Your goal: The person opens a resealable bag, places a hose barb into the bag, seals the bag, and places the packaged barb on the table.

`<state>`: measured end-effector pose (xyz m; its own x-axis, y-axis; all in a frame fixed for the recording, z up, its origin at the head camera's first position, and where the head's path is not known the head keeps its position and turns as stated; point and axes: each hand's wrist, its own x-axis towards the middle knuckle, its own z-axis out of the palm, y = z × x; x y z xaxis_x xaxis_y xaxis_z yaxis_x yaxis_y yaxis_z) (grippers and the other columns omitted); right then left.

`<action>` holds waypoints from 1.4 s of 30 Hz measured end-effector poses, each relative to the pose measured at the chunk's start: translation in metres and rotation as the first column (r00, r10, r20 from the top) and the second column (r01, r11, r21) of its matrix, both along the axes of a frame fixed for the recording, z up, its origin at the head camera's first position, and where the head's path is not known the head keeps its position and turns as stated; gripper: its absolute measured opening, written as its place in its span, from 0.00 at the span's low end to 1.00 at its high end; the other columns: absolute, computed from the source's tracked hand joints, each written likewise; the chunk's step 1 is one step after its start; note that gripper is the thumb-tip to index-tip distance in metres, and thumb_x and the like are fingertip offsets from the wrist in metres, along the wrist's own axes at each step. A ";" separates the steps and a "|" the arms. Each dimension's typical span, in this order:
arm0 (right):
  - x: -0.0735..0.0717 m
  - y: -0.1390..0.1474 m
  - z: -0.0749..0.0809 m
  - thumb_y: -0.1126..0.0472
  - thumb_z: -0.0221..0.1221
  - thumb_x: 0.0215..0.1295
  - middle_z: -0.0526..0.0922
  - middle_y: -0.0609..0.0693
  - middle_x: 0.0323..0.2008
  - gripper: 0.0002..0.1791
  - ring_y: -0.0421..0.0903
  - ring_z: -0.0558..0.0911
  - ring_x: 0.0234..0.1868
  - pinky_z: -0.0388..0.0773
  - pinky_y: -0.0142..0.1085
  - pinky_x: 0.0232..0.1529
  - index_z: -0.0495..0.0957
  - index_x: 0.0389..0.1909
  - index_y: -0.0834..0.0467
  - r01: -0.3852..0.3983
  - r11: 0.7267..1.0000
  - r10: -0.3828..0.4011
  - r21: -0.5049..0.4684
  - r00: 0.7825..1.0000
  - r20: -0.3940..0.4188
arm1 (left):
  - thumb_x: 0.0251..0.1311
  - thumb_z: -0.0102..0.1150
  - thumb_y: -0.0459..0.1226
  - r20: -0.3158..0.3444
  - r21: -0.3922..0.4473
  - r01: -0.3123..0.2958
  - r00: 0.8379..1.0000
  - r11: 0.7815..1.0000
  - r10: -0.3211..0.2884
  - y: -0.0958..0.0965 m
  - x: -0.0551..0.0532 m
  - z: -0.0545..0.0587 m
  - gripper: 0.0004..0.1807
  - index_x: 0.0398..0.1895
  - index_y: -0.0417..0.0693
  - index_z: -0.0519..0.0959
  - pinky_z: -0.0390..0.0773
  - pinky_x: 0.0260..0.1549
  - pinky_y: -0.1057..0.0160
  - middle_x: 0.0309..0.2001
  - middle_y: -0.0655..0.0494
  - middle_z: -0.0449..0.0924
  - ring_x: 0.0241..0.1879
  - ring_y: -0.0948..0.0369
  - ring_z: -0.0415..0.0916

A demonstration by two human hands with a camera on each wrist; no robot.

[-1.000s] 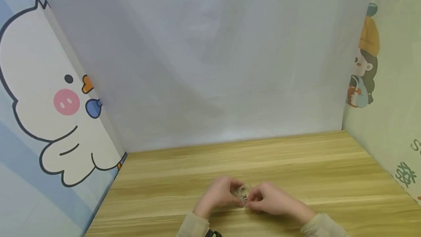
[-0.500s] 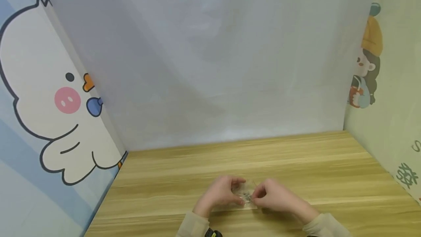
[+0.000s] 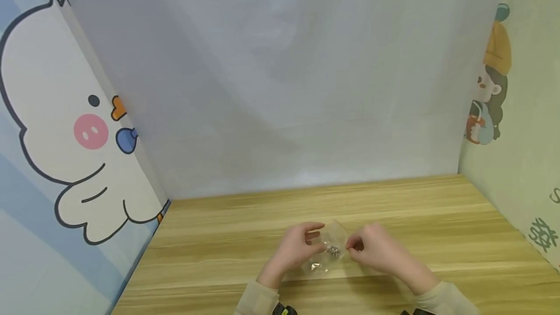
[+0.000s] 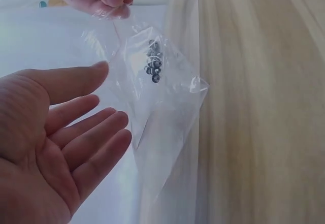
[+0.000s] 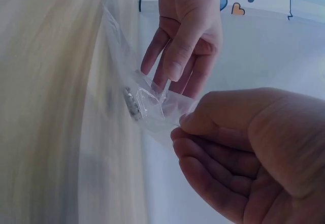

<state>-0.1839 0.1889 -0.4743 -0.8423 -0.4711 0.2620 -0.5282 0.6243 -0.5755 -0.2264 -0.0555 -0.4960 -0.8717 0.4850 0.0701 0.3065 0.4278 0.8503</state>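
Observation:
A clear plastic bag (image 4: 170,125) hangs just above the table, with several small shiny dark metal pieces (image 4: 154,64) clustered inside it. They look rounded, like beads, but are too small to name surely. My right hand (image 3: 382,252) pinches the bag's edge between thumb and forefinger, its other fingers curled in, as the right wrist view shows. My left hand (image 3: 296,248) is beside the bag on its other side, thumb and fingers spread and the palm showing in the left wrist view. No grip of the left fingers on the film is visible.
A wood-grain tabletop (image 3: 227,237) lies under both hands. Behind it hangs a pale grey sheet (image 3: 280,86). A panel with a white cartoon bird (image 3: 52,111) stands on the left, and a pale green printed panel (image 3: 525,135) on the right.
My right hand has moved right and slightly up, drawing the bag with it, so more of the bag and its contents shows. The left hand has loosened and shifted slightly up.

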 end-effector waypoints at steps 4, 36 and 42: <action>-0.002 0.003 0.002 0.72 0.69 0.56 0.88 0.41 0.28 0.06 0.32 0.82 0.29 0.84 0.32 0.33 0.90 0.30 0.59 -0.012 0.999 0.014 0.031 0.998 -0.056 | 0.69 0.71 0.36 -0.061 0.045 -0.041 0.997 0.998 0.044 0.005 -0.002 0.001 0.28 0.70 0.39 0.78 0.84 0.57 0.54 0.69 0.42 0.79 0.65 0.44 0.79; -0.011 0.015 0.009 0.60 0.71 0.70 0.89 0.47 0.40 0.20 0.46 0.86 0.41 0.84 0.36 0.43 0.82 0.59 0.63 0.265 0.898 -0.174 -0.350 0.947 0.270 | 0.76 0.64 0.40 0.119 0.407 -0.119 0.990 0.906 0.077 0.008 -0.013 0.014 0.11 0.49 0.41 0.88 0.87 0.45 0.57 0.51 0.51 0.88 0.42 0.56 0.88; -0.010 0.015 0.013 0.61 0.68 0.73 0.88 0.48 0.41 0.19 0.44 0.85 0.43 0.84 0.36 0.44 0.81 0.62 0.61 0.288 0.873 -0.206 -0.394 0.949 0.238 | 0.77 0.62 0.41 0.116 0.439 -0.117 0.991 0.891 0.073 0.005 -0.013 0.020 0.13 0.51 0.41 0.87 0.87 0.47 0.55 0.45 0.43 0.86 0.42 0.54 0.88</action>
<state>-0.1942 0.2040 -0.4612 -0.9684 -0.1216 0.2178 -0.2486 0.3988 -0.8827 -0.2395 -0.0504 -0.4763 -0.9252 0.3372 0.1741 0.1926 0.0219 0.9810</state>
